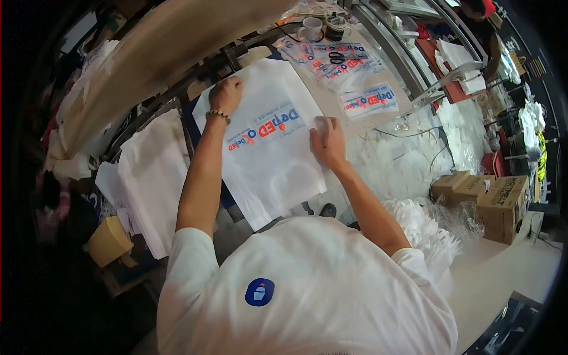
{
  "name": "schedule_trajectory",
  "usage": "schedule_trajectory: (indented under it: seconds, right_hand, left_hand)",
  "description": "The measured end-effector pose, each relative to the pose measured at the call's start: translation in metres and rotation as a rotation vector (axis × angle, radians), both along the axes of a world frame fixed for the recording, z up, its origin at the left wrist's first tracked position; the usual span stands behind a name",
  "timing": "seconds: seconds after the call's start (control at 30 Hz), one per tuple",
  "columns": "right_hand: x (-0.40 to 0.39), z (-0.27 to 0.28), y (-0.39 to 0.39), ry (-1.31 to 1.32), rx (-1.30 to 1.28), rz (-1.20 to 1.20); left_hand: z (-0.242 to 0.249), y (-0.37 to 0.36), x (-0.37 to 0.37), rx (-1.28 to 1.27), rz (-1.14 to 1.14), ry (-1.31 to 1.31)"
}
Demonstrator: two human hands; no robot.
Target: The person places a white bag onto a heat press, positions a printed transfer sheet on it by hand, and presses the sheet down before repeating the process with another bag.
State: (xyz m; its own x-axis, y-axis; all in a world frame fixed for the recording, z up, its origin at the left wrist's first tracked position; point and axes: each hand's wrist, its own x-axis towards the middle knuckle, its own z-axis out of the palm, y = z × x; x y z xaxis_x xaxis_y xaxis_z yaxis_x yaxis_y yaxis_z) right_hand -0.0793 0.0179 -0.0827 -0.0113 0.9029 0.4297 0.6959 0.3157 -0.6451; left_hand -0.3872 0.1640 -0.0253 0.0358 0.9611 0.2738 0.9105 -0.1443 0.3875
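A white cloth piece [278, 177] lies spread over a platform in front of me, its near end hanging toward my body. A clear film [278, 123] with red and blue lettering, reading "DepED", sits on its middle. At the cloth's upper left edge is my left hand [226, 96], wearing a beaded bracelet, fingers curled closed; what they hold, if anything, is hidden. My right hand [328, 142] pinches the cloth's right edge between thumb and fingers.
Beyond the cloth, a board [378, 121] carries more printed films [373, 100], black scissors [336, 58] and a mug [310, 28]. Stacked white cloths [154, 171] hang at left. Cardboard boxes [503, 204] stand at right. A large beam-like piece [160, 53] crosses the upper left. Another person is at upper right.
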Motion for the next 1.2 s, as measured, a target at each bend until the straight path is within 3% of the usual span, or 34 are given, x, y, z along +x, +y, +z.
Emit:
schedule_trajectory:
  seconds: [0.07,0.13,0.17,0.27,0.33,0.4,0.5,0.57,0.6,0.63,0.67,0.73,0.8,0.83,0.87,0.9,0.93,0.97,1.03,1.07,1.1,1.13,1.17,1.2]
  right_hand:
    - [0.001,0.001,0.01,0.08,-0.077,-0.005]
    - [0.002,-0.009,0.034,0.126,-0.082,-0.061]
    - [0.003,-0.011,0.045,0.107,-0.109,-0.082]
    - [0.002,-0.004,0.076,0.115,-0.298,-0.099]
    - [0.002,-0.005,0.09,0.111,-0.288,-0.05]
    - [-0.002,0.007,0.093,0.197,-0.261,-0.035]
    - [-0.004,0.008,0.108,0.114,-0.173,0.056]
    - [-0.013,0.018,0.103,0.102,-0.182,0.111]
    - [-0.015,0.018,0.1,0.154,-0.169,0.143]
    - [-0.014,0.021,0.096,0.204,-0.152,0.163]
    - [-0.014,0.032,0.09,0.198,-0.143,0.156]
    - [-0.009,0.061,0.07,0.398,-0.325,0.343]
    - [0.015,0.079,0.053,0.193,-0.357,0.409]
    - [0.023,0.093,0.035,0.319,-0.249,0.39]
    - [0.041,0.112,0.017,0.378,-0.35,0.307]
    - [0.056,0.135,-0.008,0.461,-0.352,0.21]
    - [0.078,0.153,-0.033,0.546,-0.343,0.109]
    - [0.109,0.162,-0.059,0.512,-0.223,0.024]
    - [0.167,0.181,-0.117,0.473,-0.072,-0.141]
    - [0.192,0.186,-0.151,0.59,-0.059,-0.241]
    - [0.211,0.195,-0.189,0.572,-0.004,-0.362]
    - [0.235,0.202,-0.223,0.553,0.053,-0.477]
    - [0.259,0.201,-0.265,0.452,0.1,-0.639]
    - [0.283,0.199,-0.304,0.349,0.145,-0.788]
  left_hand:
    - [0.01,-0.024,-0.036,0.017,-0.022,-0.004]
    - [0.039,-0.08,-0.071,-0.208,-0.002,-0.145]
    - [0.047,-0.114,-0.09,-0.211,-0.033,-0.087]
    - [0.023,-0.229,-0.152,-0.608,0.066,-0.321]
    - [0.002,-0.314,-0.175,-0.966,0.084,-0.454]
    - [-0.023,-0.39,-0.177,-1.229,0.084,-0.197]
    - [-0.02,-0.447,-0.178,-1.283,0.018,-0.018]
    - [0.015,-0.428,-0.174,-1.005,0.381,-0.258]
    - [0.04,-0.401,-0.178,-1.014,0.537,-0.423]
    - [0.018,-0.391,-0.214,-0.799,0.497,-0.524]
    - [0.015,-0.37,-0.228,-0.499,0.452,-0.389]
    - [-0.031,-0.332,-0.306,-0.333,0.595,-0.24]
    - [-0.079,-0.312,-0.363,-0.257,1.038,0.118]
    - [-0.09,-0.316,-0.385,-0.379,1.196,0.128]
    - [-0.125,-0.327,-0.455,-0.555,0.978,-0.08]
    - [-0.174,-0.328,-0.528,-0.351,1.125,0.076]
    - [-0.189,-0.341,-0.517,-0.291,1.137,0.39]
    - [-0.123,-0.331,-0.483,-0.521,1.167,0.142]
    - [-0.135,-0.332,-0.499,-0.295,0.998,-0.025]
    - [-0.126,-0.335,-0.489,-0.306,1.03,-0.149]
    - [-0.111,-0.333,-0.481,-0.381,1.02,0.071]
    - [-0.124,-0.324,-0.494,-0.301,0.989,0.286]
    - [-0.116,-0.324,-0.493,-0.387,1.005,0.145]
    - [-0.111,-0.323,-0.485,-0.343,0.966,0.21]
